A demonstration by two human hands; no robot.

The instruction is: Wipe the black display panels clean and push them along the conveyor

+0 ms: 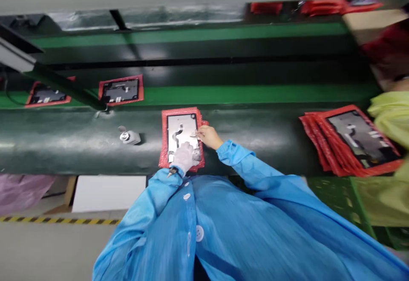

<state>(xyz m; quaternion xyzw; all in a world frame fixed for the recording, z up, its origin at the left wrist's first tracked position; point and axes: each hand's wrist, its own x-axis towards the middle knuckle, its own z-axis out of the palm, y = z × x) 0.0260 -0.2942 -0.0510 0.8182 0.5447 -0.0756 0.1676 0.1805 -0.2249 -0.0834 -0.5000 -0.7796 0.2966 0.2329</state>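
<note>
A flat panel (pixel 186 128) with a silvery back and black frame lies on a stack of red bubble-wrap pouches (pixel 164 144) at the bench's front edge. My left hand (pixel 184 156), in a pale glove, rests on the panel's lower part; a crumpled greyish thing lies beside its fingers, and how those fingers are set is blurred. Bare and pinched together, my right hand (pixel 207 136) holds a small thin metallic tool (pixel 196 134) over the panel's right side.
A small bottle (pixel 129 137) with a raised lid stands left on the bench (pixel 79 140). Panels on red pouches (pixel 119 90) lie on the green strip behind. At right, a stack of pouches with a panel (pixel 359 138) lies beside a person's yellow sleeve (pixel 391 112). A post slants at left.
</note>
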